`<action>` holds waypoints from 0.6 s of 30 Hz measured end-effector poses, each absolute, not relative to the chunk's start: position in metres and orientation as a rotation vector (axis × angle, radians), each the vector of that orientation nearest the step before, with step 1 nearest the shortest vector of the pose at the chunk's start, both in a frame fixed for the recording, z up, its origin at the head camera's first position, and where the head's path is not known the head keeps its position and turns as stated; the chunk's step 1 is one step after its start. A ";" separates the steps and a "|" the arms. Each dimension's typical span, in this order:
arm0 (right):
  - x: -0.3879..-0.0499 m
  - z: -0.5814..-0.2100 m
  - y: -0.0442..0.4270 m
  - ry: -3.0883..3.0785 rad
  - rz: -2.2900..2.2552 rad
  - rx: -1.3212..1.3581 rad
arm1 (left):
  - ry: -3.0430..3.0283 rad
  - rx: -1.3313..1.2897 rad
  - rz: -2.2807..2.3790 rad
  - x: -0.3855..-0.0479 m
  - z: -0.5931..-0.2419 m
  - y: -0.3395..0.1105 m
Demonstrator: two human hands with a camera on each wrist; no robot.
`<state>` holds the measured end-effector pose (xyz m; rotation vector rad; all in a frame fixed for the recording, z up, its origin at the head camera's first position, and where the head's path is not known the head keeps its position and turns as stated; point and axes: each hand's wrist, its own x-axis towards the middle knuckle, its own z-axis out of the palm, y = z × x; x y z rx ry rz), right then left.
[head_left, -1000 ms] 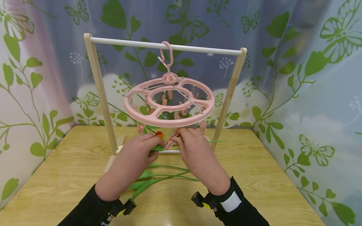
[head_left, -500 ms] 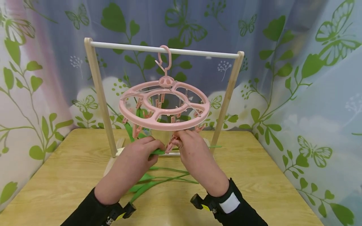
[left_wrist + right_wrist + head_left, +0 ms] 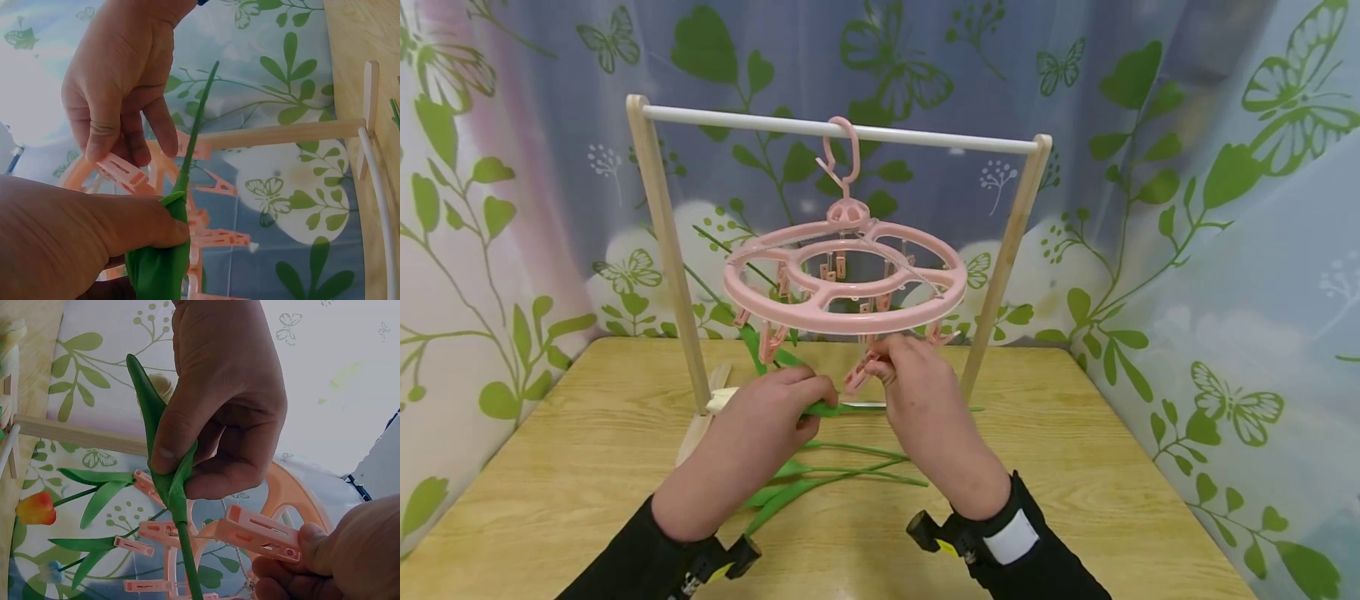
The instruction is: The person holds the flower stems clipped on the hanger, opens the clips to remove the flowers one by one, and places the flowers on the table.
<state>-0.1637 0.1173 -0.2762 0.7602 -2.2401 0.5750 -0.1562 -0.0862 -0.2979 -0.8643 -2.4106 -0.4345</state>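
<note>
My left hand (image 3: 775, 412) pinches an artificial tulip (image 3: 165, 481) by its green leaves, where they meet the stem. A cream bloom (image 3: 721, 400) shows just left of that hand; in the right wrist view it is partly hidden behind a leaf. The stem points right, below the clothespin. My right hand (image 3: 917, 392) pinches a pink clothespin (image 3: 259, 534) between thumb and fingers. This clothespin hangs from the pink round drying hanger (image 3: 842, 317) and tilts down to the left. In the right wrist view, the stem passes beside the clothespin's tip; I cannot tell whether they touch.
An orange-red tulip (image 3: 35, 508) and a blue flower (image 3: 51, 572) hang from other clothespins. The hanger hooks over a white rod (image 3: 737, 119) on a wooden stand (image 3: 662, 217). Several green stems (image 3: 857, 475) lie on the wooden table (image 3: 1037, 500). A patterned curtain surrounds it.
The hanger has swung and turned slightly. The clothespin in my right hand has shifted up and right, away from the leaves, and more of the stem shows between the hands. The orange-red bloom is now hidden.
</note>
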 end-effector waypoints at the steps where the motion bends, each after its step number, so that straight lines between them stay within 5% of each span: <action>1: -0.163 -0.276 0.117 -2.250 0.586 0.756 | -2.420 -0.867 -0.425 -0.156 -0.298 -0.086; 18: -0.168 -0.284 0.115 -2.343 0.517 0.791 | -2.431 -0.857 -0.463 -0.155 -0.293 -0.090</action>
